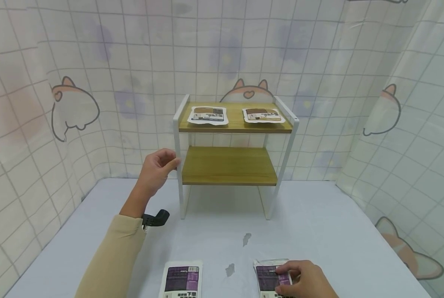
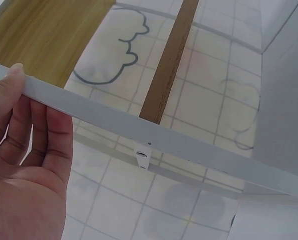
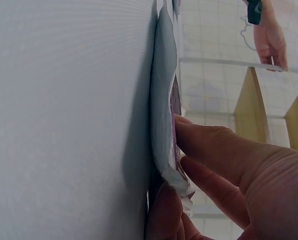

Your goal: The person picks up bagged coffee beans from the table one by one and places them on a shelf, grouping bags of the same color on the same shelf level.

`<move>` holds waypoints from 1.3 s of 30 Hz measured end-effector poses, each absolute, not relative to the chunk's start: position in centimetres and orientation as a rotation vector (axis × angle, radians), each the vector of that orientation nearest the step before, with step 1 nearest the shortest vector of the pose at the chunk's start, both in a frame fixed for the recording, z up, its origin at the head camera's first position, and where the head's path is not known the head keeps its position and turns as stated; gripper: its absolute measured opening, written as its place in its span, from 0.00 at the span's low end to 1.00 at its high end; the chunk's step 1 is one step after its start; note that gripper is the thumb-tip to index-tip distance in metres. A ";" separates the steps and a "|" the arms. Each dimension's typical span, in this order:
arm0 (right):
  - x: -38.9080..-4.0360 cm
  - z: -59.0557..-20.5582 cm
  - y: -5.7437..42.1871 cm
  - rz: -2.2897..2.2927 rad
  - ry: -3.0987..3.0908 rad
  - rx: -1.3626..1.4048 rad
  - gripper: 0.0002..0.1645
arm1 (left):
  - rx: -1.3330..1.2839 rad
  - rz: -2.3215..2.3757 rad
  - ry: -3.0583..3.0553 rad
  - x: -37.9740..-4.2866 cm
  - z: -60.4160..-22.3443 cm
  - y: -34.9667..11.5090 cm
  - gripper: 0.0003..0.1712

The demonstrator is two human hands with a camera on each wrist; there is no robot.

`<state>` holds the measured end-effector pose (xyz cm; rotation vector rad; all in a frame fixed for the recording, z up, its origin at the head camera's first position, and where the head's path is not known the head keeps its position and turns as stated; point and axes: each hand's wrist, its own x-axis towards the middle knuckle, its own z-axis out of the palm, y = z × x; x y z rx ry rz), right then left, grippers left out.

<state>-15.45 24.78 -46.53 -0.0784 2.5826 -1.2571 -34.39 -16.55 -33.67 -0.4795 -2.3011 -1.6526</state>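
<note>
White tabletop (image 1: pixel 318 223) runs beneath both hands. Shelf rack (image 1: pixel 229 165) stands just right of L hand, beyond R hand. L hand (image 1: pixel 157 167) grips rack's L front post (image 2: pixel 104 114), thumb opp. fingers. R hand (image 1: pixel 303 279) pinches purple pkt (image 1: pixel 267 278) by its edge, low at tabletop. 2nd purple pkt (image 1: pixel 182 279) lies left of R hand; brown-label pkt (image 1: pixel 208 115) plus twin pkt (image 1: pixel 263 115) sit on top shelf, higher than L hand.

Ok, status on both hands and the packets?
Left hand gripping white rack frame. Right hand pinching purple-labelled packet. Two packets on top shelf. No obstruction visible.
</note>
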 end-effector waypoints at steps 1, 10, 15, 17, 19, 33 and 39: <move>-15.4 -46.5 24.8 -1.254 2.584 -0.074 0.23 | -0.484 -1.654 -2.300 -34.4 -33.7 -16.5 0.15; -15.2 -46.8 25.0 -1.251 2.605 -0.092 0.23 | -0.492 -1.675 -2.302 -34.5 -33.9 -16.5 0.16; -15.2 -46.9 25.1 -1.249 2.608 -0.103 0.22 | -0.504 -1.664 -2.304 -34.5 -33.9 -16.6 0.16; -15.2 -46.8 24.9 -1.246 2.609 -0.094 0.22 | -0.506 -1.656 -2.303 -34.4 -33.9 -16.7 0.15; -15.1 -46.8 24.8 -1.244 2.614 -0.087 0.22 | -0.503 -1.650 -2.304 -34.4 -34.0 -16.7 0.15; -15.2 -46.7 24.8 -1.237 2.623 -0.101 0.21 | -0.492 -1.659 -2.302 -34.5 -33.9 -16.7 0.15; -15.2 -46.7 24.8 -1.232 2.635 -0.115 0.25 | -0.497 -1.666 -2.302 -34.6 -33.8 -16.7 0.15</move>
